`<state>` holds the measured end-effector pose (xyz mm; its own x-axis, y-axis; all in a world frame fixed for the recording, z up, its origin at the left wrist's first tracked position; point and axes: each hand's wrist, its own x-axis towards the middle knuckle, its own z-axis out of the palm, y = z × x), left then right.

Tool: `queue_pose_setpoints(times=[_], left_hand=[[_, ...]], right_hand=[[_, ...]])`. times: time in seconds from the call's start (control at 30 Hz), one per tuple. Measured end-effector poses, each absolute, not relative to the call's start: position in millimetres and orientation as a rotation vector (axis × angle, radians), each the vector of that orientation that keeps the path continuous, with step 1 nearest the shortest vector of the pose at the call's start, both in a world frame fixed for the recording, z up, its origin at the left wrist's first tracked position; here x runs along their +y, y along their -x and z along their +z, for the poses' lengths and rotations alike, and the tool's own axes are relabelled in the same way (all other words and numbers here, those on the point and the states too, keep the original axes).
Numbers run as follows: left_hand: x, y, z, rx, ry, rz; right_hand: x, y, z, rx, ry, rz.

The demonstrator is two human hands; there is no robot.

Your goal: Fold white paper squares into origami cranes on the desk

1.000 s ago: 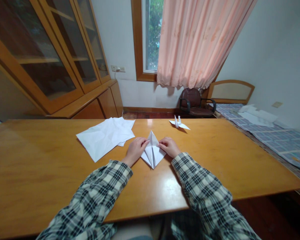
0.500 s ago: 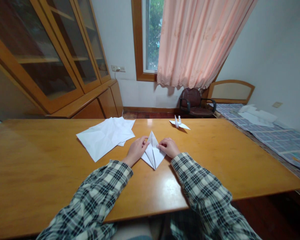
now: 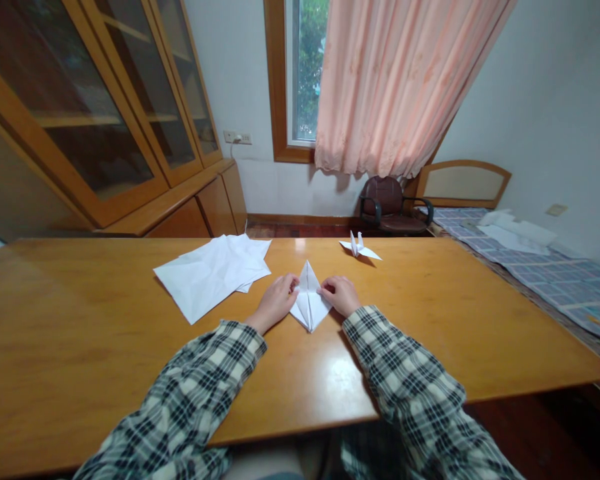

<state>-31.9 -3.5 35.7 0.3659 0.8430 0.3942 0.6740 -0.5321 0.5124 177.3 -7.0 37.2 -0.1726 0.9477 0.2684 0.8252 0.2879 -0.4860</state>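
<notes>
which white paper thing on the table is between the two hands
The diamond-shaped folded paper: the left hand and right hand flank it. The paper crane, wings spread, stands farther back, and the loose sheets lie to the left.

Head view: from above and behind left grip (image 3: pixel 276 300) and right grip (image 3: pixel 342 295), looking forward and down
Surface (image 3: pixel 80 347): close, spreading around both grips
Window (image 3: pixel 310 80): farther off, beyond both grips

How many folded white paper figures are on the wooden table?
2: a white diamond-shaped paper figure between the left hand and right hand; a white paper bird farther back. White paper sheets may hide others.
</notes>
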Motion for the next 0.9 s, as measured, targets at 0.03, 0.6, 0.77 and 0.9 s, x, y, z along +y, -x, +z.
queue_pose_setpoints(times=[0.03, 0.6, 0.77, 0.9], left_hand=[[-3.1, 31.8, 35.5, 1.349, -2.385, 0.910], [-2.8, 33.1, 34.3, 1.361, -2.509, 0.869], [-1.6, 33.2, 32.7, 1.368, -2.526, 0.872], [-2.0, 33.3, 32.2, 1.324, -2.520, 0.811]], right_hand=[[-6.9, -177.4, 37.1, -2.039, 1.584, 0.314], [-8.5, -175.9, 38.0, -1.994, 1.593, 0.408], [-8.5, -176.2, 37.7, -2.055, 1.558, 0.386], [-8.4, -176.6, 37.8, -2.079, 1.566, 0.381]])
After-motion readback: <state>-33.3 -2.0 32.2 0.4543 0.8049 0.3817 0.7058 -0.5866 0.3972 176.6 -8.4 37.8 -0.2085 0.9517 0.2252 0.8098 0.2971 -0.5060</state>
